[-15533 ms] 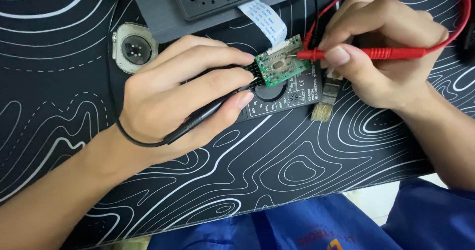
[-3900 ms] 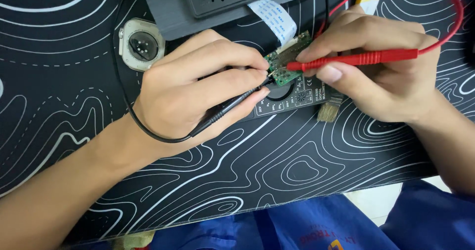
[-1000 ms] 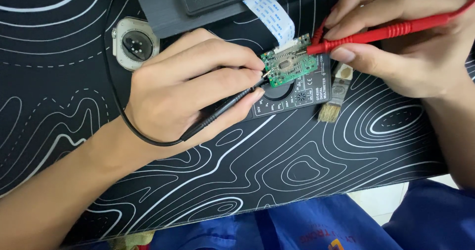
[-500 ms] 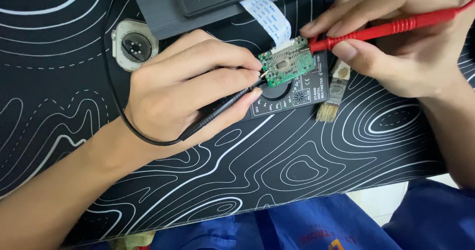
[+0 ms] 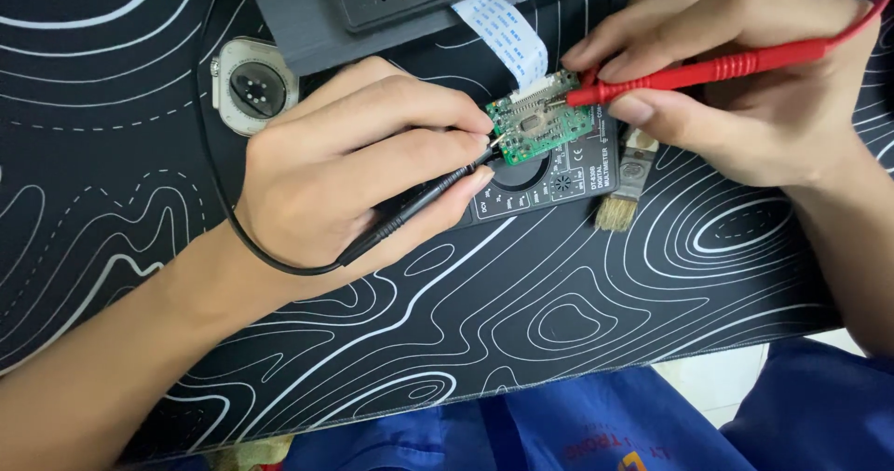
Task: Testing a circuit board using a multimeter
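Observation:
A small green circuit board [image 5: 538,128] lies on top of a black multimeter [image 5: 559,180], with a white ribbon cable [image 5: 503,31] running from its top edge. My left hand [image 5: 358,168] grips a black test probe [image 5: 424,199] like a pen, its tip touching the board's left edge. My right hand [image 5: 736,75] holds a red test probe [image 5: 708,66], whose tip rests on the board's upper right part. The black probe's lead loops around my left wrist.
A black mat with white contour lines [image 5: 577,322] covers the desk. A watch body [image 5: 253,84] lies face down at upper left. A dark grey device [image 5: 391,0] sits at the top. A small brush [image 5: 622,196] lies right of the multimeter. Blue clothing [image 5: 596,429] shows below.
My right hand and the red probe shifted slightly; the red tip stays on the board's upper right. My left hand and black probe barely moved.

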